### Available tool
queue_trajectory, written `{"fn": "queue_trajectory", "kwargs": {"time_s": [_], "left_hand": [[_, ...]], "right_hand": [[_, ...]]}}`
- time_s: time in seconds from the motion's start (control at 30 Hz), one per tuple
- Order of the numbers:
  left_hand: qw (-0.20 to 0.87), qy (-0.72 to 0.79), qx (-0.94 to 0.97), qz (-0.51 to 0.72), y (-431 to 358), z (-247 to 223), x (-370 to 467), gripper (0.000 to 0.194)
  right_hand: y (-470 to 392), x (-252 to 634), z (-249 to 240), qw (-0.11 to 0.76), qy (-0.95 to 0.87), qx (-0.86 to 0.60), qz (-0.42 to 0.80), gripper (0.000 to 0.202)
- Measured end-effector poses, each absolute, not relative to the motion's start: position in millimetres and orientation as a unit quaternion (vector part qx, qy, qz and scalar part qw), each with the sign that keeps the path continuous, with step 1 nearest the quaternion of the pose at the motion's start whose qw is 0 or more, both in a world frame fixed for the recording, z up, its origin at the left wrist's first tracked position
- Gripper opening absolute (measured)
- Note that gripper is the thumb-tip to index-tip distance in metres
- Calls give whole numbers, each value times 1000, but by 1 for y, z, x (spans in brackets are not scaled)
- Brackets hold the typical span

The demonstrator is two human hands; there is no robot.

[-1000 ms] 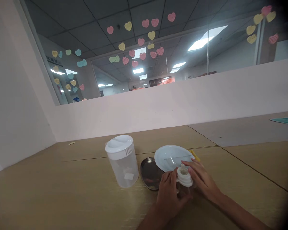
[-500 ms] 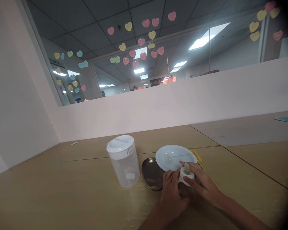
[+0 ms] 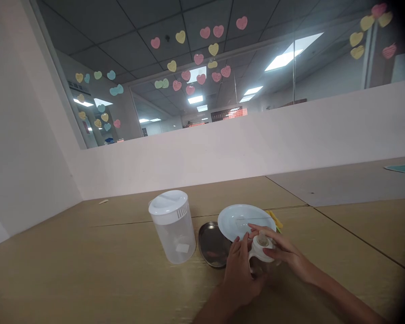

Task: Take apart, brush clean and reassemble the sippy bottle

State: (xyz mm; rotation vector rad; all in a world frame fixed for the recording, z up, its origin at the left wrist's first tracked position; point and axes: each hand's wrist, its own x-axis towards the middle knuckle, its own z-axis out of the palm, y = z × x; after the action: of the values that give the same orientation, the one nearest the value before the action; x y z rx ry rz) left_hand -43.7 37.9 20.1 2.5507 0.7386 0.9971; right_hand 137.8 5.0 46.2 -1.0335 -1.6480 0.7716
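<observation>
A baby bottle (image 3: 262,252) with a clear teat and a white collar stands between my hands at the lower right. My left hand (image 3: 239,272) is wrapped around its body from the left, beside a white handle. My right hand (image 3: 286,252) grips the collar, with the thumb on the near side and the fingers on the far side. Most of the bottle's body is hidden by my hands. Just beyond them lies a white plate (image 3: 229,218) with a small clear item on it that I cannot make out.
A dark metal tray (image 3: 212,245) lies left of my hands, its right end close to the plate. Left of it stands a translucent pitcher (image 3: 175,236) with a white lid. Something yellow (image 3: 275,219) rests behind the plate's right edge. A wall with a window (image 3: 202,153) closes off the table's far side.
My right hand has turned slightly around the collar, its fingers stretching further over the plate. The bottle's white handle shows more clearly beside my left hand.
</observation>
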Motion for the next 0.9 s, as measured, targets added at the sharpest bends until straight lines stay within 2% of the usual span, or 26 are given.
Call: {"fn": "queue_trajectory", "kwargs": {"time_s": [0.1,0.23,0.3,0.4,0.5,0.7,0.9], "left_hand": [[146,260,890,346,38,18,-44,93],[161,285,884,335,37,16,-45,95],[169,298,880,331,36,15,-44,94],[177,313,872,332,35,13,-43,93],[167,311,872,340,35,11,-42,89],[138,283,885,344,35,8,-44,84],[142,296,882,338,35,9,-44,86]], "right_hand": [[13,150,43,504,-676,-432,320,50],[26,167,33,547,-652,-513,113,38],[26,166,31,552,-642,-530,52,35],[17,155,32,537,-679,-501,14,36],[9,144,30,509,-735,-442,-73,38],[12,141,17,452,-799,-342,-199,55],[12,135,12,509,-733,-377,-248,51]]}}
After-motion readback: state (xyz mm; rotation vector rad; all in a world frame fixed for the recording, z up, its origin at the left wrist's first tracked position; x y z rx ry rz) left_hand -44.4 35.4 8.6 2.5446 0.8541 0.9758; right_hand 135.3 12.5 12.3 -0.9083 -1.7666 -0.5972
